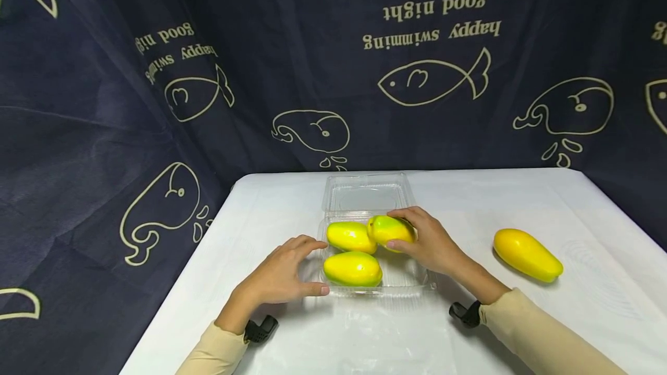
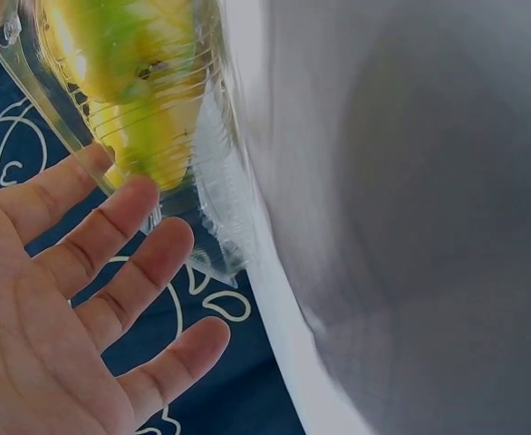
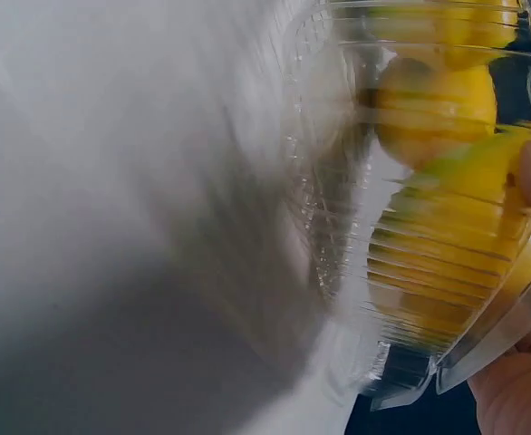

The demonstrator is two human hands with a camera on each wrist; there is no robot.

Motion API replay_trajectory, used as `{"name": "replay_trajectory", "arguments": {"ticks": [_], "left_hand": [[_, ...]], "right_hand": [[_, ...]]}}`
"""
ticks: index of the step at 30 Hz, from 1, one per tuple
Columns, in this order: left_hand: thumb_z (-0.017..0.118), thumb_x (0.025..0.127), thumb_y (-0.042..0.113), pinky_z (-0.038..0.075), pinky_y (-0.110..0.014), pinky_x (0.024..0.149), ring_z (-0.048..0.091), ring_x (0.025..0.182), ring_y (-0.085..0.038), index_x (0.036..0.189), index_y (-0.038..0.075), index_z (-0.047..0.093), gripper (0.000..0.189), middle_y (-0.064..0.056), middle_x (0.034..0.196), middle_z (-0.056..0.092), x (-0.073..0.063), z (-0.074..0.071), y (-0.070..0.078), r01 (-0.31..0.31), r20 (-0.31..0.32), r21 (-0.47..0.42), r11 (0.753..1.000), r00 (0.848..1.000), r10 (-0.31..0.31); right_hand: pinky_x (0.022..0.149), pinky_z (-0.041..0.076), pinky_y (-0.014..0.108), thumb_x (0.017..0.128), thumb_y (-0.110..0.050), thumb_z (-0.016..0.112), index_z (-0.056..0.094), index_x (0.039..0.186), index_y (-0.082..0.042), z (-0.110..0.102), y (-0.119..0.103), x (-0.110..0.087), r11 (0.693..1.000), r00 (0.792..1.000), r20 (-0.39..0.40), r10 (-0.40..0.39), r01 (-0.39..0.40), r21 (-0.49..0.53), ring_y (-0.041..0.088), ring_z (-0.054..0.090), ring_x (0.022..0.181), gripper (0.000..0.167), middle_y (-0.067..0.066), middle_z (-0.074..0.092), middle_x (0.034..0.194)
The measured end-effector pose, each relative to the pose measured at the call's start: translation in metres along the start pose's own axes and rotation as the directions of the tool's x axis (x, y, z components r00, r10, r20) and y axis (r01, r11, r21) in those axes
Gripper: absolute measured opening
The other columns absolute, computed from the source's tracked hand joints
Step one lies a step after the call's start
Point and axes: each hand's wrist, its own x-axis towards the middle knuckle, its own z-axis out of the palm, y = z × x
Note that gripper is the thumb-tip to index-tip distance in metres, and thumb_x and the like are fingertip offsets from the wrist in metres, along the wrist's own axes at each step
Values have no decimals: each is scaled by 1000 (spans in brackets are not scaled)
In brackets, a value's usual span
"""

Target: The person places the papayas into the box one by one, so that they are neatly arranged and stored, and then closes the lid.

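A clear plastic clamshell box (image 1: 409, 274) sits on the table with its lid folded back. Two yellow-green mangoes lie in its left part: the rear mango (image 1: 346, 237) and the front mango (image 1: 352, 269). My right hand (image 1: 432, 243) grips a third mango (image 1: 387, 229) between thumb and fingers, over the back middle of the box beside the rear mango. In the right wrist view, this held mango (image 3: 451, 240) shows through the ribbed box wall. My left hand (image 1: 283, 271) is spread at the box's left side, holding nothing; its fingers (image 2: 161, 263) reach toward the wall in the left wrist view.
Another yellow mango (image 1: 527, 254) lies on the white tabletop (image 1: 589, 317) to the right of the box. The transparent lid (image 1: 370, 197) lies toward the back edge. A dark blue curtain (image 1: 312, 62) with fish drawings hangs behind and at the left.
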Motion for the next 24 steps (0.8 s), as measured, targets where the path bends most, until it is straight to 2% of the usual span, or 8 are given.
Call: {"name": "replay_trajectory", "arguments": {"ticks": [12, 24], "left_hand": [[77, 74, 66, 42, -49, 109, 49, 131, -15, 145, 28, 52, 84, 12, 138, 54, 0, -1, 1, 5, 7, -2, 1000, 1000, -5], [75, 75, 68, 43, -51, 108, 50, 131, -16, 145, 28, 52, 85, 11, 139, 53, 1, -1, -1, -2, 10, 5, 1000, 1000, 2]], "right_hand": [[103, 50, 50, 77, -24, 88, 61, 134, -11, 2, 9, -4, 997, 997, -14, -71, 71, -33, 31, 59, 123, 64, 8, 58, 129], [103, 49, 52, 82, -25, 84, 57, 140, -7, 1, 7, -3, 996, 999, 24, -43, 44, -71, 33, 58, 124, 66, 12, 58, 132]]}}
